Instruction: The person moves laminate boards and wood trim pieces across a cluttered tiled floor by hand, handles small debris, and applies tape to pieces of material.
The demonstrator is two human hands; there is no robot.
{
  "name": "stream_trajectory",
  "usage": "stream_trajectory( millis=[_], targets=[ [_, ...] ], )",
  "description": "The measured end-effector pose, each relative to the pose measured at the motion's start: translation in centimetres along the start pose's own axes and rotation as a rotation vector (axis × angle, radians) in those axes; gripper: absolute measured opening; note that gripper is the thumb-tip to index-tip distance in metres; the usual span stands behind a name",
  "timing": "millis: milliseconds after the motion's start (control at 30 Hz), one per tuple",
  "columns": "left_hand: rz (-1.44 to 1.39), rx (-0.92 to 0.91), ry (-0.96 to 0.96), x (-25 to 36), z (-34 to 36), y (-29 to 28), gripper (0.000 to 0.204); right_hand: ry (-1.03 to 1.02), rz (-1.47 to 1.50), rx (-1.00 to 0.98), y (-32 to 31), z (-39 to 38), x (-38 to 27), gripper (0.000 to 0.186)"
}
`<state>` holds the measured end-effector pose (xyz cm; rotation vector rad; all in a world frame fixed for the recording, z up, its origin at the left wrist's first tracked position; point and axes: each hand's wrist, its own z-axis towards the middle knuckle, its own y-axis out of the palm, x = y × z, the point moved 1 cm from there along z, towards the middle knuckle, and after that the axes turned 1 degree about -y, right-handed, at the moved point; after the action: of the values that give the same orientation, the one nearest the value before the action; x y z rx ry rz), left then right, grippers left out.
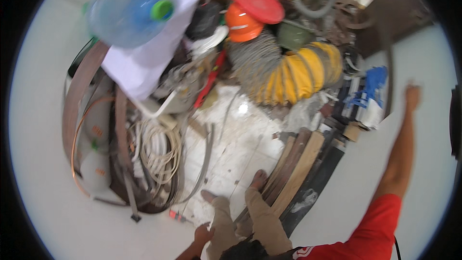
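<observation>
My right arm in a red sleeve stretches out to the right, and my right hand (413,97) is up by the pale wall (428,130). Its fingers are smeared, so I cannot tell how they are set or whether they touch the wall. Low in the picture, my left hand (204,233) hangs beside my left leg, fingers loosely apart, with nothing visible in it. A small red and grey object (177,215) lies on the floor near that hand. Long wooden and dark strips (301,168) lie beside my right foot (259,179).
Left are a coiled cream cable (161,151), bent brown strips (79,86) and a large water bottle (130,9) on white sheeting. Ahead, a yellow-grey flexible duct (298,77) and an orange helmet (243,23) sit among clutter. Blue plastic (375,84) lies by the right wall.
</observation>
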<state>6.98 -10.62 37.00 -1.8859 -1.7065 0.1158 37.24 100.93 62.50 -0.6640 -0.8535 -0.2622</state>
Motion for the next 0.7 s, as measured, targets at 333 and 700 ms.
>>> stream_trajectory(
  millis=[333,700],
  targets=[
    [-0.028,-0.111,-0.110,-7.3,-6.0,1.4,0.050,-0.558,1.084,-0.920,-34.4,-25.7,-41.0,0.033],
    [-0.279,-0.052,-0.284,-11.1,-7.9,-4.0,0.059,-1.287,1.594,-1.633,-74.9,-66.1,-40.4,0.048]
  ],
)
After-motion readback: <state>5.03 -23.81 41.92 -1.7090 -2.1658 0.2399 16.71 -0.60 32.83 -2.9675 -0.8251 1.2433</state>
